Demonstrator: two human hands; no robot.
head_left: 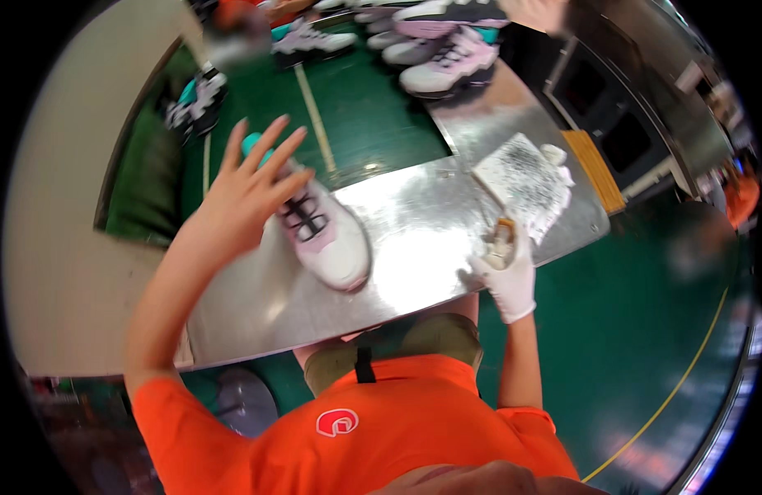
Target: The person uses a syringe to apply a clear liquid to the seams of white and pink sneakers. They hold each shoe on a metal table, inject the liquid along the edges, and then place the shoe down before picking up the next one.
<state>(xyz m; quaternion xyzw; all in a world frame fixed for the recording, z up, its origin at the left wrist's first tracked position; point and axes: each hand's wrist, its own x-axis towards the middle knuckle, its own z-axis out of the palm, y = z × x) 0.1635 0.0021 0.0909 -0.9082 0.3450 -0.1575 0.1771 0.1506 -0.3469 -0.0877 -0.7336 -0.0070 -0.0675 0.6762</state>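
Observation:
A white and pale pink sneaker point(327, 235) with black laces and a teal collar lies on the metal table point(274, 305), its toe pointing toward me. My left hand point(249, 186), bare and with fingers spread, is over the shoe's heel end; whether it touches the shoe I cannot tell. On the right, my right hand point(511, 276) wears a white glove. Its fingers are closed around a small cup-like thing point(502, 239) with a brown rim and a whitish inside. Just beyond it lies a white pad point(521, 173) speckled with black, on crumpled white cloth.
A green conveyor belt point(373, 132) runs beyond the table, carrying a sneaker point(311, 41) and another dark-and-white shoe point(199, 103) at the left. Several sneakers point(451, 62) are piled at the far right. A yellow-brown strip point(594, 172) borders the table's right end.

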